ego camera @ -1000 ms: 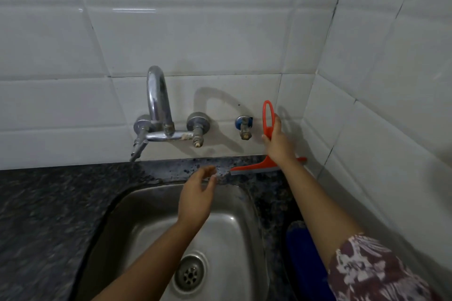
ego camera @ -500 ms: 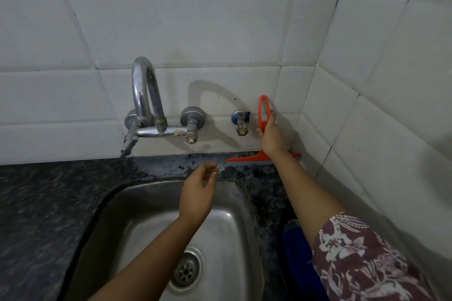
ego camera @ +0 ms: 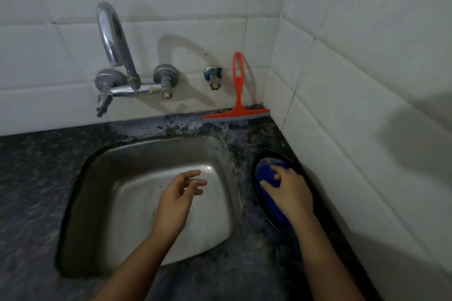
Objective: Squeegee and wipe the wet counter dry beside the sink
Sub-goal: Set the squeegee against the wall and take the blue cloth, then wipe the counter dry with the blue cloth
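Your right grip (ego camera: pixel 289 190) has left the orange plastic squeegee (ego camera: pixel 238 95) propped at the speckled dark tabletop's (ego camera: pixel 29 178) far right corner and now curls round the blue cloth (ego camera: pixel 266 173) at the right edge; your left grip (ego camera: pixel 178 195) hangs spread. Squeegeeing looks finished; wiping is next.

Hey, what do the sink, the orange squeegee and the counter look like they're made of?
Sink: probably stainless steel, brushed grey with soft glare.
Squeegee: moulded orange plastic, with a grey blade strip, likely rubber.
Counter: dark speckled stone, perhaps granite, with a polished look.
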